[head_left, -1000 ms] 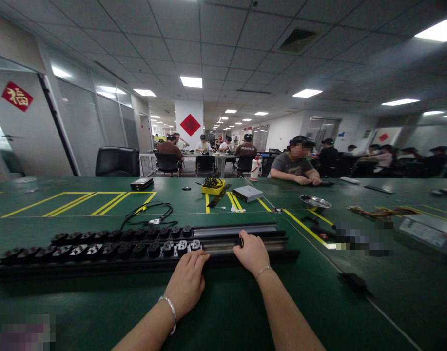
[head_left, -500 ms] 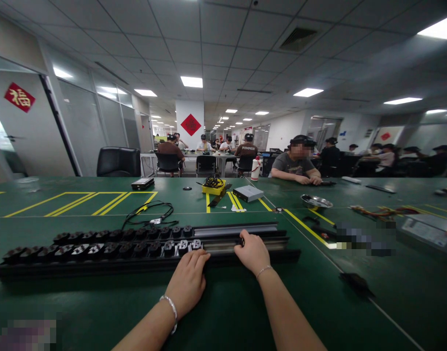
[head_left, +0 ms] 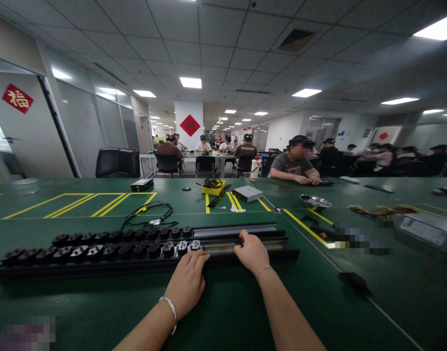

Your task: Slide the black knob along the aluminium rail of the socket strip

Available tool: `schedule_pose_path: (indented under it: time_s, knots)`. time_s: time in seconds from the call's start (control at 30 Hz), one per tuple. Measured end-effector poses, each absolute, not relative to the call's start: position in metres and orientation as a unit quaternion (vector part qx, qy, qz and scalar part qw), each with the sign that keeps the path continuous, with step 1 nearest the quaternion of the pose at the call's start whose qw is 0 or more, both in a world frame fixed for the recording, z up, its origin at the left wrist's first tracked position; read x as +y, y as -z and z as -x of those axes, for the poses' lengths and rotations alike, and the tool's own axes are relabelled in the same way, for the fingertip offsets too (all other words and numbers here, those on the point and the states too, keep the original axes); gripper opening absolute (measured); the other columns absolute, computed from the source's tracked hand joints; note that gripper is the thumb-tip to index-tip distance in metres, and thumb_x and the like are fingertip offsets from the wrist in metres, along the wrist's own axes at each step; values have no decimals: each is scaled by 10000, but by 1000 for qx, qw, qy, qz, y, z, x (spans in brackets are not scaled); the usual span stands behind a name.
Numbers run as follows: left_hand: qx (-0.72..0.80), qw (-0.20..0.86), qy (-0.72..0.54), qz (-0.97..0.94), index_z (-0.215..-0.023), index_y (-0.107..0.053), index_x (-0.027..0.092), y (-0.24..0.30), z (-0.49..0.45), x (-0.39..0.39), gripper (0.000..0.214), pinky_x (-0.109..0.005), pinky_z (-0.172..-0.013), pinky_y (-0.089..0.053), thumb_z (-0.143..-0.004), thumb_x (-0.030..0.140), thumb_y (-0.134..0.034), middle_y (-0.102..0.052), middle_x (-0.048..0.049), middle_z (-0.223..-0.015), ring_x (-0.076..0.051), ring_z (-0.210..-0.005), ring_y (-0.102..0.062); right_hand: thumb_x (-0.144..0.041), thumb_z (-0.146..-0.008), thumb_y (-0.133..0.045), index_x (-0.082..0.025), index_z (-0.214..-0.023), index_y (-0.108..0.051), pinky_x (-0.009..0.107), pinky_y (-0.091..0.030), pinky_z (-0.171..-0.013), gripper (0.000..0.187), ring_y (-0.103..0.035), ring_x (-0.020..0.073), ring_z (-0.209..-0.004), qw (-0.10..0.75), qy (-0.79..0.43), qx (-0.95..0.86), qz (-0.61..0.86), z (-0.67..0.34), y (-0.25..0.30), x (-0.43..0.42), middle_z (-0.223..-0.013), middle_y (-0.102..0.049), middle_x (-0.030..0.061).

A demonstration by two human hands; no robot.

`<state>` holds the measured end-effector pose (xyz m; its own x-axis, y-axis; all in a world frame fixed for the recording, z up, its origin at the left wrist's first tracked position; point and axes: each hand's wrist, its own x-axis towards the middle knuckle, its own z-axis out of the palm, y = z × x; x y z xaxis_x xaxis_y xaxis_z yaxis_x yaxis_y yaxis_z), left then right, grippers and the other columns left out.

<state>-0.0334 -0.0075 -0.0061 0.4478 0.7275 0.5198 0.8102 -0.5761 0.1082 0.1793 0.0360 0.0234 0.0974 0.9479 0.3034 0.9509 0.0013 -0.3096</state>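
Observation:
A long black rail (head_left: 135, 264) lies across the table, its left part lined with several black plug-like pieces (head_left: 95, 251) that carry shiny tops. Parallel behind it, a second rail (head_left: 252, 227) holds a similar row at its left, with bare channel to the right. My left hand (head_left: 187, 275) is closed over the front rail's near edge, fingertips just beside the last piece in the row; its thumb is hidden. Farther right, my right hand (head_left: 253, 251) is closed at the rail, thumb and forefinger pinching a small black piece (head_left: 241, 241), mostly covered by the fingers.
Behind the rails lie a black cable (head_left: 168, 209), a yellow box (head_left: 213, 187) with coiled cord, and a grey metal box (head_left: 247, 193). To the right are a metal bowl (head_left: 315, 201) and a power supply unit (head_left: 426, 229). Another person (head_left: 296, 163) sits across the table.
Both hands and the rails hold the same places. Only the camera view has shifted very slightly.

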Motion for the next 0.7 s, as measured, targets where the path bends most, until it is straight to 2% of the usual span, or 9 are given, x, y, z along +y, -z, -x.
schedule_pose_path:
  time_s: [0.2, 0.37, 0.57, 0.7]
  knots:
    - [-450, 82, 266, 849, -1139, -457, 198, 8, 34, -7, 491, -397, -978, -336, -674, 43, -416, -507, -52, -1157, -201, -1096, -439, -231, -687, -457, -207, -888, -510, 248, -303, -640, 209, -505, 169, -781, 226, -10, -677, 700, -182, -23, 36, -814, -579, 46]
    - [-454, 81, 265, 847, -1138, -459, 191, 6, 33, -8, 483, -395, -977, -340, -679, 46, -418, -506, -58, -1158, -200, -1091, -443, -230, -698, -461, -202, -897, -517, 300, -269, -832, 209, -514, 164, -807, 209, -9, -691, 692, -183, -26, 35, -794, -596, 25]
    - [-454, 79, 266, 847, -1137, -462, 196, 5, 32, -8, 478, -393, -974, -345, -684, 50, -417, -507, -55, -1160, -197, -1087, -450, -250, -723, -450, -208, -943, -505, 256, -298, -703, 231, -499, 174, -834, 218, -1, -698, 682, -188, -22, 32, -855, -591, 38]
    - [-451, 80, 270, 847, -1138, -460, 197, 5, 33, -8, 478, -392, -976, -344, -685, 53, -418, -508, -55, -1161, -200, -1096, -444, -258, -746, -438, -208, -953, -487, 243, -306, -710, 218, -506, 160, -845, 235, 2, -705, 669, -191, -19, 29, -890, -584, 36]
